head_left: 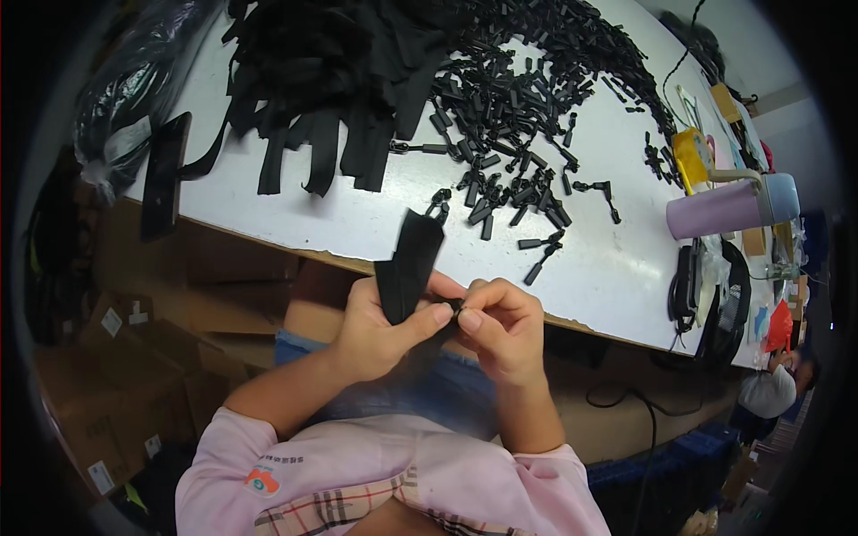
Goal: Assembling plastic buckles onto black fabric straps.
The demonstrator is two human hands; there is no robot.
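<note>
In front of my body, at the table's near edge, my left hand [368, 332] is closed round a folded black zipper tape [407, 272], which stands up above the thumb. My right hand [508, 332] pinches a small dark piece, apparently a zipper slider [458, 307], against the tape's lower end beside my left thumb; the fingers partly hide it. Just beyond the tape's top lies a zipper slider with its pull [439, 204]; whether the two touch I cannot tell. A big pile of black zipper sliders [500, 116] spreads over the white table [340, 228].
Many black tapes [313, 71] hang together at the far left, beside a dark phone-like slab [165, 176] and a clear plastic bag [125, 98]. A lilac bottle [715, 208] lies at right near a black pouch [728, 295]. Cardboard boxes [98, 402] stand below left.
</note>
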